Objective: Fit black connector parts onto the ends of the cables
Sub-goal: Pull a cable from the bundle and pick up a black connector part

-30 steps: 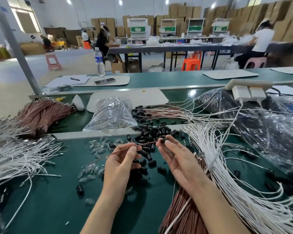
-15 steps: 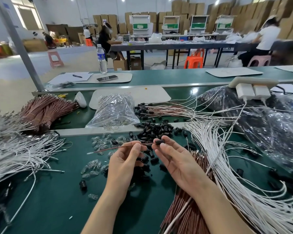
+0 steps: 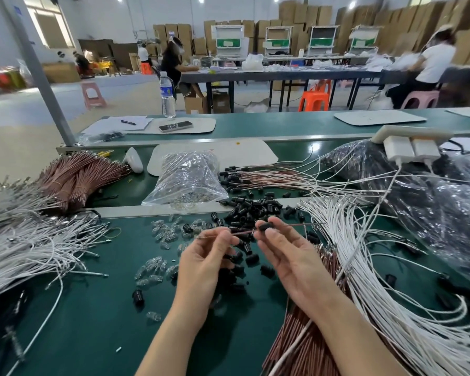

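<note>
My left hand [image 3: 204,264] fingers pinch a brown cable [image 3: 242,233]; right hand [image 3: 291,256] fingers pinch a black connector [image 3: 265,227] on it, above the counter [image 3: 79,308]. Loose connectors [image 3: 253,210] heaped just behind; white cables [image 3: 364,253] crowd my right.

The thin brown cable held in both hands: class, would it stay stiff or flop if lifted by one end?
Probably fairly stiff: the brown cable runs straight between the left hand and right hand, its free end barely drooping. Likely light: fingertip pinches alone carry it and its black connector.
</note>
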Motion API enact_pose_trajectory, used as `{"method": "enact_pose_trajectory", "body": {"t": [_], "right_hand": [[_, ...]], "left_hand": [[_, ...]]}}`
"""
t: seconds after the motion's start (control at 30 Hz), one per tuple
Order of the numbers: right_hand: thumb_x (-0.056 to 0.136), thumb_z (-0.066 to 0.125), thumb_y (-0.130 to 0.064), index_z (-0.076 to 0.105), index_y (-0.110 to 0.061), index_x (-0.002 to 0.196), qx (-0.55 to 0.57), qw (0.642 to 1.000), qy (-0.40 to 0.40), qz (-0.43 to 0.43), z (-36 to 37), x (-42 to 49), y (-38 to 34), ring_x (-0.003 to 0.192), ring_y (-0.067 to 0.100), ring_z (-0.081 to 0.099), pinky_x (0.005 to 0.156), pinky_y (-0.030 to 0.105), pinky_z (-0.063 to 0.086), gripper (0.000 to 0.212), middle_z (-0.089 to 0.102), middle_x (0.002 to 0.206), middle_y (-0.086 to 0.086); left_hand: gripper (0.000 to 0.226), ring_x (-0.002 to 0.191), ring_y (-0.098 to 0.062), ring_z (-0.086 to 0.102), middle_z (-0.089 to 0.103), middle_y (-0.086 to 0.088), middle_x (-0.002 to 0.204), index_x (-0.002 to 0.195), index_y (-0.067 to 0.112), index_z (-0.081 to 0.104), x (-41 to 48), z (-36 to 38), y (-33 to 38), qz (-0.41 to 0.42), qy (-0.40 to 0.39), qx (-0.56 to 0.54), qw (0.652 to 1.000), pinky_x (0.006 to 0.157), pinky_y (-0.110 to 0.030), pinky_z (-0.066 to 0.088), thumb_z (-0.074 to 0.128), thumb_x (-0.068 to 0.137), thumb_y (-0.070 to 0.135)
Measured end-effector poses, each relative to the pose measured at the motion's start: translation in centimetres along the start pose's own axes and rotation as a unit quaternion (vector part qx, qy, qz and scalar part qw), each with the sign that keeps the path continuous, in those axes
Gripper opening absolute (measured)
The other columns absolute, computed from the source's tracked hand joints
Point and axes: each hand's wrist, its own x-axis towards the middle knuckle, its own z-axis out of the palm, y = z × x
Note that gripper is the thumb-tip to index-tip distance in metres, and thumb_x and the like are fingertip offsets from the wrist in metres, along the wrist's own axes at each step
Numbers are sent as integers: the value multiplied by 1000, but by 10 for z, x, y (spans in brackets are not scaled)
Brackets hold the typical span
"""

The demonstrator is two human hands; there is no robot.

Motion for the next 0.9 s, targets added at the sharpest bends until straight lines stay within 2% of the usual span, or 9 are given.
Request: {"method": "enact_pose_trajectory", "body": {"t": [0.1,0.27,0.43,0.5,0.57,0.63,0.73,0.8,0.9], "right_hand": [[75,70,-2,69,-4,110,-61,998,-17,2,7,0,10,91,25,76,77,26,61,36,76,106,19],[74,70,-2,69,-4,112,-45,998,20,-31,0,3,1,90,24,76,73,24,60,38,76,106,18],[76,71,-6,70,-7,110,-90,995,-20,-23,3,0,8,95,25,75,77,25,60,34,75,110,19],[77,71,-7,70,-7,110,-97,994,-19,-39,5,-1,7,98,27,74,80,27,60,33,75,109,19],[82,68,-6,66,-4,116,-78,994,11,-81,1,-1,-3,101,29,73,81,27,60,34,74,110,19],[90,61,-2,63,-3,117,-62,986,60,-145,-5,0,-16,99,29,73,82,27,59,26,73,107,19],[98,50,4,62,-9,109,-55,957,147,-246,-14,0,-33,92,24,73,82,26,59,20,74,94,11],[99,50,2,61,-13,107,-43,930,207,-301,-19,0,-41,88,20,72,82,25,59,20,73,89,4],[100,50,0,60,-16,105,-22,894,275,-352,-28,2,-51,87,19,70,82,25,58,19,68,94,5]], "left_hand": [[17,71,-10,67,76,-4,85,95,29,78,-3,4,-1,24,-39,53,998,61,-21,54,69,84,38],[12,71,-10,66,74,0,85,90,31,78,1,-2,1,-4,12,-9,1000,60,-21,54,72,82,36],[15,75,-4,68,77,3,84,94,30,78,-4,4,-2,41,-49,87,994,65,-18,54,72,83,38],[18,77,-5,68,77,3,86,97,33,77,-6,4,-2,51,-41,104,992,68,-21,55,71,84,43],[21,76,-7,68,76,4,86,98,35,75,-7,3,-3,70,-14,129,989,69,-22,55,67,86,50],[18,70,-4,64,73,8,83,95,36,72,-10,4,-4,107,4,174,979,66,-16,51,62,92,51],[19,65,-4,60,70,14,80,93,42,68,-15,7,-5,160,14,283,945,59,-11,42,52,98,53],[23,64,-7,60,68,15,81,94,43,66,-18,14,-3,176,6,327,928,56,-15,43,46,98,54],[27,78,0,62,66,21,84,103,37,67,-14,40,5,197,-47,386,900,65,-16,46,43,101,50]]}}
